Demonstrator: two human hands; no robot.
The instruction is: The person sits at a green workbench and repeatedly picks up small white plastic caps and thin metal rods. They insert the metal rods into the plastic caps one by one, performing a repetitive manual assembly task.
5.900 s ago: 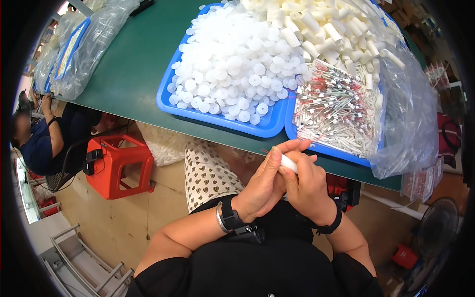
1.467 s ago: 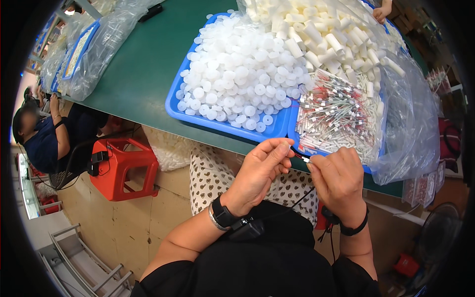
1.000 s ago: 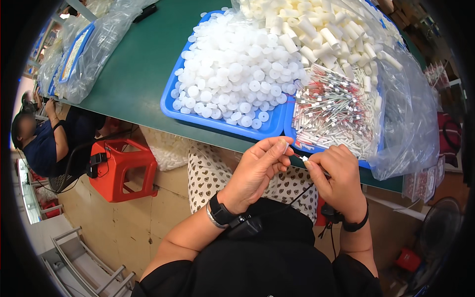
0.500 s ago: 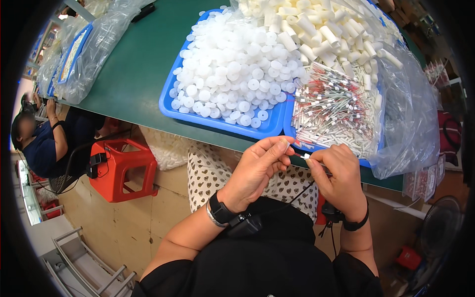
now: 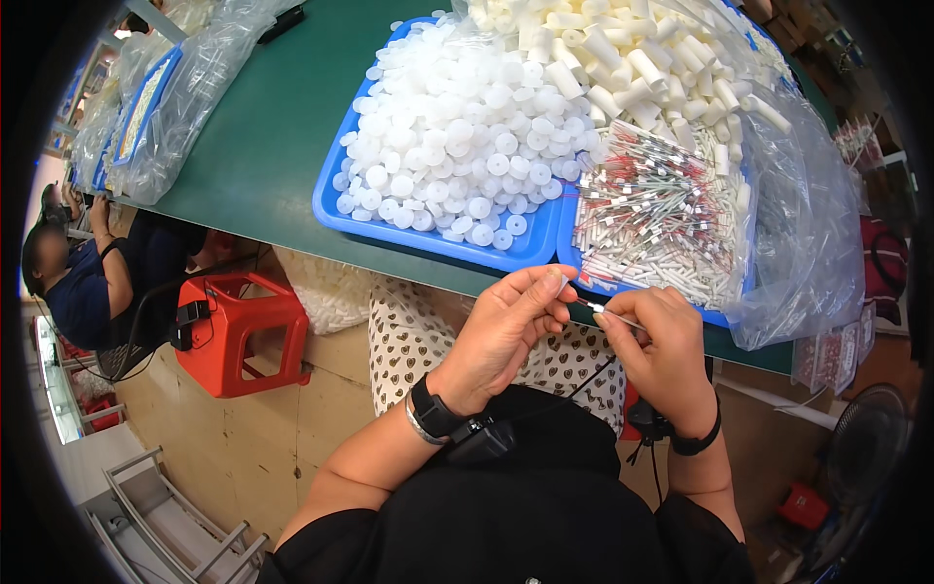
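**Thin tube pinched between two hands**

Since half a second ago, both hands have barely shifted. Left hand [image 5: 506, 326] and right hand [image 5: 657, 341] each pinch an end of a thin white plastic tube [image 5: 603, 311], apparently for fine fitting, just below the blue plastic tray [image 5: 428, 238] of white round caps [image 5: 457, 146].

A green tabletop [image 5: 263, 127] is seen, with white caps [image 5: 457, 146] in a blue tray [image 5: 428, 243], red-and-white thin tubes [image 5: 662, 224], a red stool [image 5: 243, 331] and heart-patterned cloth [image 5: 409, 336].
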